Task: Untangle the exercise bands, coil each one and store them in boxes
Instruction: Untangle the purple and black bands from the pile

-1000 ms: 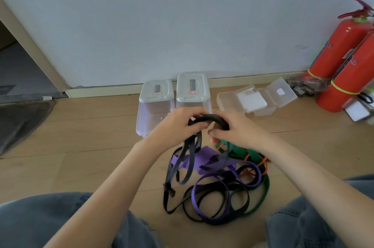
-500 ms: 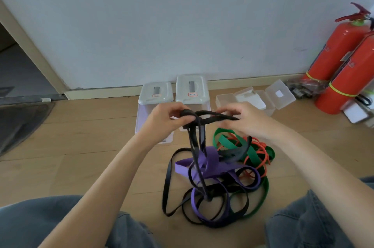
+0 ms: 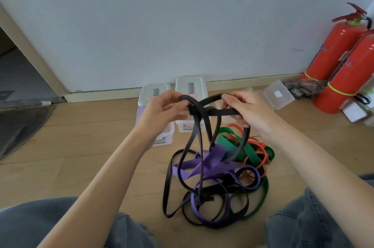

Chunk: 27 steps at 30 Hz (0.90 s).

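Since a moment ago you have drawn your hands apart, stretching the black band (image 3: 204, 126) above the tangled pile (image 3: 218, 183) on the floor. Your left hand (image 3: 162, 112) pinches one loop, your right hand (image 3: 244, 106) grips another. It looks light, limp and stretchy; hold near the crossing.

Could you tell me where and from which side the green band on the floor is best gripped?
Probably the green band's outer right curve, approached from the right: there it lies bare on the floor, while its inner parts run under the purple band and black strands.
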{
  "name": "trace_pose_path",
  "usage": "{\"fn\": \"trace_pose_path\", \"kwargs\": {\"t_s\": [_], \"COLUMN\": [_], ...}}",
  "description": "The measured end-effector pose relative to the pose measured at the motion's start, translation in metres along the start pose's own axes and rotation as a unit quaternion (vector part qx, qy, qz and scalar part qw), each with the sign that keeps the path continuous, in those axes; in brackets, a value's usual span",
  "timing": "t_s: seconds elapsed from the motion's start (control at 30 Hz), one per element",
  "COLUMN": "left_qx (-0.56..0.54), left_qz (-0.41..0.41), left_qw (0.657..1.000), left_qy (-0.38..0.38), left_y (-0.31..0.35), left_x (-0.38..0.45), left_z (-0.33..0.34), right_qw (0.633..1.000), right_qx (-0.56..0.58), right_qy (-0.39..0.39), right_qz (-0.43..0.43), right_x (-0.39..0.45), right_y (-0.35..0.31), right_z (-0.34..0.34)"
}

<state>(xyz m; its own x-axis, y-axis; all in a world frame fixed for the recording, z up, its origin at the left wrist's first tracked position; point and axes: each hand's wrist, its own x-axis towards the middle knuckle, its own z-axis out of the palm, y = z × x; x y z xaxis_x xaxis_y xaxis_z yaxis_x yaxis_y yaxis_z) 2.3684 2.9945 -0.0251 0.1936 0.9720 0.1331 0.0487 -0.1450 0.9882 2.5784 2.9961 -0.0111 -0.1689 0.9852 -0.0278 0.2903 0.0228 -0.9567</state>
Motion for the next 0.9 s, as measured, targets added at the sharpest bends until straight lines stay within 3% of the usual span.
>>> {"fn": "trace_pose_path", "kwargs": {"t_s": [0.07,0.13,0.23,0.33,0.57,0.77,0.83,0.9], "left_qx": [-0.080,-0.088,-0.060,-0.099,-0.369,-0.177,-0.171,-0.165], "left_qz": [-0.011,-0.016,-0.067,-0.139,-0.250,-0.221,-0.189,-0.159], "left_qw": [0.997,0.996,0.996,0.985,0.895,0.958,0.962,0.969], "left_qy": [0.016,0.004,0.009,0.004,-0.008,0.053,0.098,0.092], "left_y": [0.002,0.006,-0.001,-0.012,-0.008,-0.012,-0.011,-0.007], "left_x": [0.003,0.005,0.000,-0.002,0.002,0.004,0.005,0.007], "left_z": [-0.008,-0.009,0.003,0.013,-0.001,0.009,0.002,-0.001], "right_qw": [0.997,0.991,0.995,0.996,0.988,0.972,0.969,0.972], "right_qx": [-0.061,-0.111,-0.088,-0.074,-0.094,-0.165,-0.202,-0.214], "right_qy": [0.042,0.063,0.037,-0.012,-0.033,-0.099,-0.114,-0.073], "right_qz": [0.013,0.030,0.028,-0.044,-0.120,-0.132,-0.090,-0.056], "right_x": [0.004,0.007,0.007,0.002,0.000,-0.007,-0.009,-0.008], "right_y": [0.008,0.016,0.021,0.017,0.005,0.005,0.007,0.010], "right_z": [-0.003,-0.005,-0.001,0.007,0.011,0.006,0.002,-0.001]}}
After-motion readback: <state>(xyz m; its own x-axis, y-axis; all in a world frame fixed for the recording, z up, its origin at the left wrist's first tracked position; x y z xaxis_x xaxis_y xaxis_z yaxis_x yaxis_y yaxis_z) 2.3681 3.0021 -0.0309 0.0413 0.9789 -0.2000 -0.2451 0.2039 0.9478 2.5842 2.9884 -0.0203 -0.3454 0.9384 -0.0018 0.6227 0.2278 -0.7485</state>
